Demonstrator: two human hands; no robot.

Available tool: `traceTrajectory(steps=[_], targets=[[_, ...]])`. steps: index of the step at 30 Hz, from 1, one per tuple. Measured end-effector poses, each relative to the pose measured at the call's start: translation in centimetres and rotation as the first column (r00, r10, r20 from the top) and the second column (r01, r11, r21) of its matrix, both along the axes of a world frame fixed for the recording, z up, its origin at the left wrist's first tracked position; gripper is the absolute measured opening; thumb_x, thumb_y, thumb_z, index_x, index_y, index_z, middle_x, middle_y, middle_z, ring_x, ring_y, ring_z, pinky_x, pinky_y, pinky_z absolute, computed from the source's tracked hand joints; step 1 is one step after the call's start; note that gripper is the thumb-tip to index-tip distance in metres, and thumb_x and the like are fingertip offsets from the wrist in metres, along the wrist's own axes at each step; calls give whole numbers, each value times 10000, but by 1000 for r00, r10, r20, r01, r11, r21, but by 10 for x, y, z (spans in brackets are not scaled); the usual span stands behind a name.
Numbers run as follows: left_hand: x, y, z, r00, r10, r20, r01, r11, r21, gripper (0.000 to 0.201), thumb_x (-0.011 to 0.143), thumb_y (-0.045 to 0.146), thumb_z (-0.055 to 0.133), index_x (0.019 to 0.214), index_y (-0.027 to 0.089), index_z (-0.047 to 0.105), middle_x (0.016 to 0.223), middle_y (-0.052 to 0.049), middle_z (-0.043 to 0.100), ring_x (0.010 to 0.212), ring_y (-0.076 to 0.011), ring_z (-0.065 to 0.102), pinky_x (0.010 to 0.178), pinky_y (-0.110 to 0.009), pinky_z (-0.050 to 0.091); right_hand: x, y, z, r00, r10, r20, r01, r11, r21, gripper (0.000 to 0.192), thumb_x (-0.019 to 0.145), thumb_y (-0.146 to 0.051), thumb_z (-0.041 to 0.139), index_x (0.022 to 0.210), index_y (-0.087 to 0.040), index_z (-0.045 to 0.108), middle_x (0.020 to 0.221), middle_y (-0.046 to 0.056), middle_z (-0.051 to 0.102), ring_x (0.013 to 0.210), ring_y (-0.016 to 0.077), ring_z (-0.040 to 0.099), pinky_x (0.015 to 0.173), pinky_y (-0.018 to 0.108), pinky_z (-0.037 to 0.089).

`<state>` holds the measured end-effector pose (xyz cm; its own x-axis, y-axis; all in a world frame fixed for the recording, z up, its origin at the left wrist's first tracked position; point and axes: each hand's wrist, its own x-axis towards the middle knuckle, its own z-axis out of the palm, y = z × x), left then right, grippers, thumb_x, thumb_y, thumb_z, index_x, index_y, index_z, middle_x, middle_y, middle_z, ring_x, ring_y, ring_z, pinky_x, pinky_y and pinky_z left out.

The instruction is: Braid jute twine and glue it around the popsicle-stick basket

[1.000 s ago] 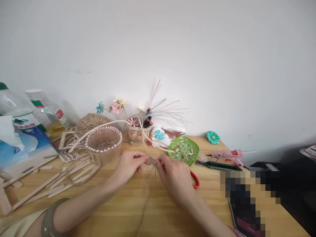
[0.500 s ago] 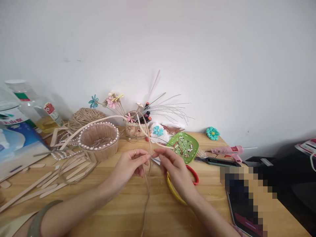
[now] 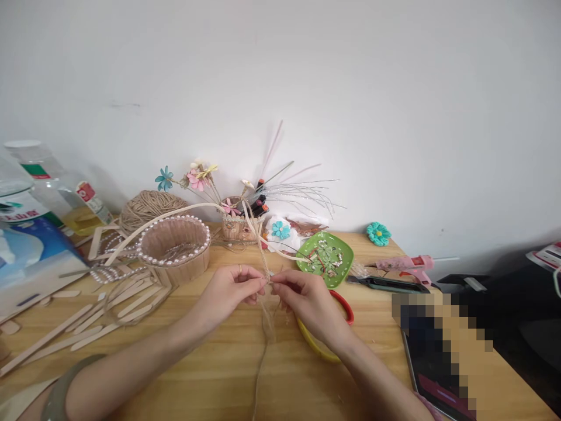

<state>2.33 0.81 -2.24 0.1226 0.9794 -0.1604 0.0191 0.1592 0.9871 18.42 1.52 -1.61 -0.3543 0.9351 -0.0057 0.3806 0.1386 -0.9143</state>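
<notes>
The left hand (image 3: 234, 292) and the right hand (image 3: 309, 295) meet above the middle of the counter (image 3: 210, 374), fingertips nearly touching; each has thumb and fingers pinched together on the thin beige twine (image 3: 267, 336), which rises above the grip toward the small flower pot (image 3: 242, 230) and hangs below it to the near edge of the view; the part between the fingers is too small to make out, and the strands just under them are blurred.

Beneath the right hand lie scissors (image 3: 349, 307), one handle loop red and the other yellow; just beyond them sits a green plate (image 3: 346, 248) holding small beads; a glue gun (image 3: 401, 264) lies to its right, near a teal flower (image 3: 378, 234) by the wall.

Left of the hands stands a round basket (image 3: 195, 264) rimmed with pearls; a ball of yarn (image 3: 151, 209) rests behind it, and flat wooden sticks (image 3: 86, 338) lie scattered in front.
</notes>
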Motion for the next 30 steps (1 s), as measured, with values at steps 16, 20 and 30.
traceTrajectory(steps=[16, 20, 30], targets=[[-2, 1, 3, 996, -88, 23, 90, 988, -124, 138, 631, 256, 669, 566, 145, 621, 512, 43, 538, 482, -79, 471, 506, -208, 389, -1, 2, 3, 989, 63, -137, -72, 995, -67, 284, 784, -379, 569, 674, -118, 588, 585, -31, 456, 534, 76, 331, 480, 210, 238], [-3, -4, -1, 969, -103, 224, 153, 964, -216, 188, 646, 289, 708, 589, 140, 610, 571, 34, 556, 476, -51, 447, 464, -173, 367, 0, -1, 0, 985, 42, -167, -50, 998, -42, 298, 815, -404, 540, 679, -139, 546, 520, -56, 399, 477, 63, 301, 432, 196, 220], [-1, -12, -2, 892, -94, 441, 216, 948, -235, 199, 545, 287, 796, 586, 171, 640, 572, 42, 518, 464, -47, 411, 418, -159, 362, -3, -7, 0, 930, -27, -366, -5, 996, -86, 317, 784, -461, 573, 703, -159, 514, 410, -85, 412, 364, 42, 313, 366, 171, 200]])
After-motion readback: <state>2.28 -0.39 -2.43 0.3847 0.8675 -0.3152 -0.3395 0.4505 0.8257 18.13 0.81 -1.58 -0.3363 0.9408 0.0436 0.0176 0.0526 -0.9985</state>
